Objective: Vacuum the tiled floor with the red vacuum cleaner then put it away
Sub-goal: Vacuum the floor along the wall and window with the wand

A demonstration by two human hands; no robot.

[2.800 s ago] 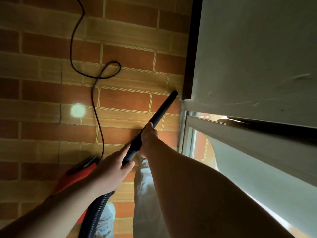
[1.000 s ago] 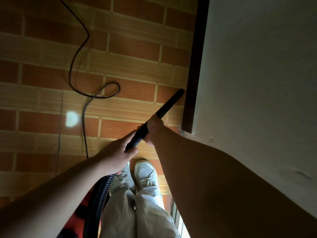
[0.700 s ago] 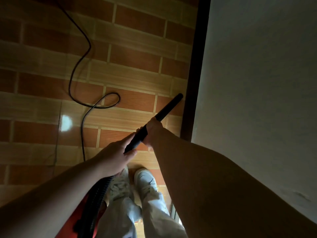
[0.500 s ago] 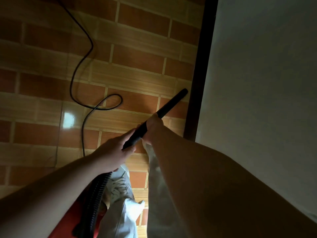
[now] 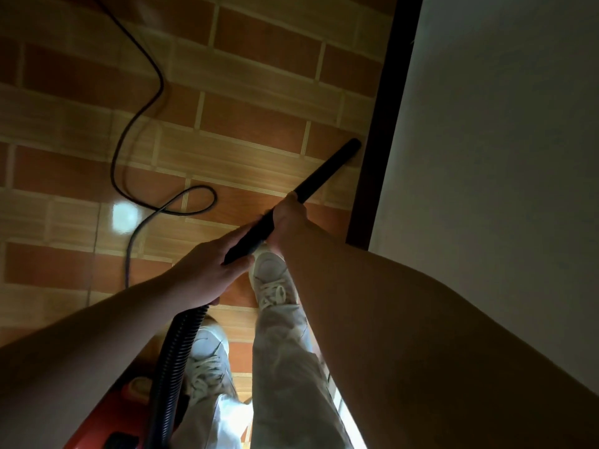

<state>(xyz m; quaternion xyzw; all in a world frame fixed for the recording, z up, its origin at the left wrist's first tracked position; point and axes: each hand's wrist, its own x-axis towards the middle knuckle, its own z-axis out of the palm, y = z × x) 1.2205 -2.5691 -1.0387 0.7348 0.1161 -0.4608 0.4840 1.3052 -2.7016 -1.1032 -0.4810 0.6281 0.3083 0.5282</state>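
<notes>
While the tube point(image 5: 324, 176) is gripped low by the left hand point(image 5: 207, 270) and higher by the right hand point(image 5: 288, 222), its tip is held at 1 o'clock beside the skirting point(image 5: 379, 124) | red vacuum cleaner point(image 5: 107, 416) is seen at 7 o'clock

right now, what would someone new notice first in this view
The black vacuum tube stands out, gripped by the left hand and right hand, its tip by the dark skirting at the right wall. A black cord loops over the tiled floor, upper left.
</notes>
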